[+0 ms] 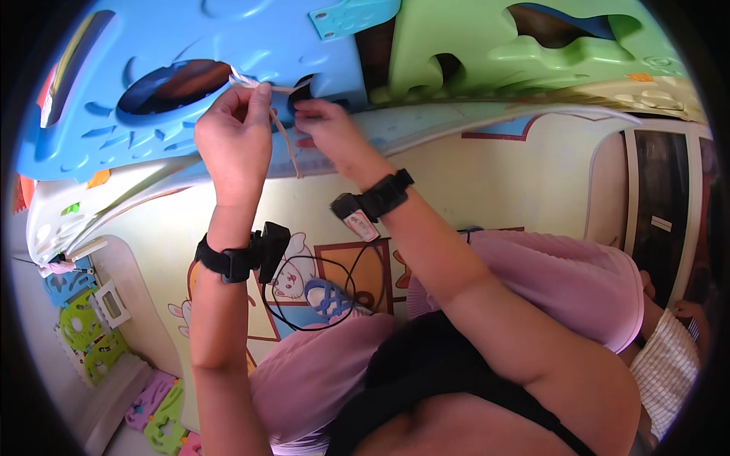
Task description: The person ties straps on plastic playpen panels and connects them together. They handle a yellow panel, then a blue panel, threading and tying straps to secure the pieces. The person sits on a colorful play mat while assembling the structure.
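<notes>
A blue plastic panel [251,42] with cut-out holes spans the upper left. A thin pale cloth strip [286,143] runs from a small hole in its right part to my left hand, and a loose tail dangles below. My left hand [236,137] is closed, thumb and forefinger pinching the strip close to the panel's face. Just to its right, my right hand [332,135] is at the panel's lower edge by the small hole, its fingers bent together. What lies between those right fingers is too hidden to make out.
A green plastic panel [456,57] adjoins the blue one on the right. Below both runs a pale curved edge [426,133]. Each wrist wears a black strapped device, and a black cable [266,300] loops between my arms. Another person's checked garment [665,361] shows at lower right.
</notes>
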`<state>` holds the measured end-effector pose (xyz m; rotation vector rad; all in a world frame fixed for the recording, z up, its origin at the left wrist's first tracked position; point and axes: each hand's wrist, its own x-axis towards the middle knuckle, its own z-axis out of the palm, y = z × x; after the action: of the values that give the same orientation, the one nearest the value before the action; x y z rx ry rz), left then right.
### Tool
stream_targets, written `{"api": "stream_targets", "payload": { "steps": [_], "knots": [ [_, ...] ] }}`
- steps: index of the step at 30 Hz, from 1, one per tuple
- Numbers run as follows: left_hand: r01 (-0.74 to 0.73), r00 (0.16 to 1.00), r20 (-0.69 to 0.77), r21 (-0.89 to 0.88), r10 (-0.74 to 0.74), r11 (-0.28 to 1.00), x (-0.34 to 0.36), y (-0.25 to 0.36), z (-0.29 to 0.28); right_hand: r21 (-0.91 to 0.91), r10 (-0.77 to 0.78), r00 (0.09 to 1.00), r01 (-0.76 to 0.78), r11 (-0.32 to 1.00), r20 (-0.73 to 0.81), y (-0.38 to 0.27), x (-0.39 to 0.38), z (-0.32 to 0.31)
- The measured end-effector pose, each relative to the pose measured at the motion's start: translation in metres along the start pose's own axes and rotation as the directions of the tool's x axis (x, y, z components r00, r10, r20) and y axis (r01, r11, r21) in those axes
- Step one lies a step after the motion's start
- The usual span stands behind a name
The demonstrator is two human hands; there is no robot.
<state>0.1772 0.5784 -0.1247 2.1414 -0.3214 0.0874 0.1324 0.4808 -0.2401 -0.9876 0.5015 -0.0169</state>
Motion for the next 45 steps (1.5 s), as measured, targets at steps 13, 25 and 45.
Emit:
{"api": "stream_targets", "payload": {
  "steps": [13,25,45],
  "knots": [
    [-0.007,0.999,-0.041,-0.031,0.005,0.999,-0.001,-0.008,-0.001,0.503,0.118,0.99,-0.061,0.862,-0.081,-0.001,0.043,0.057],
    [-0.077,0.997,-0.009,-0.02,0.077,0.997,-0.002,-0.004,-0.003,0.564,-0.199,0.968,0.251,0.787,-0.154,0.019,0.017,0.056],
    [-0.103,0.995,0.001,-0.036,0.103,0.994,0.001,-0.002,-0.012,0.399,-0.128,0.99,0.139,0.906,-0.054,-0.038,-0.031,0.05]
  ]
}}
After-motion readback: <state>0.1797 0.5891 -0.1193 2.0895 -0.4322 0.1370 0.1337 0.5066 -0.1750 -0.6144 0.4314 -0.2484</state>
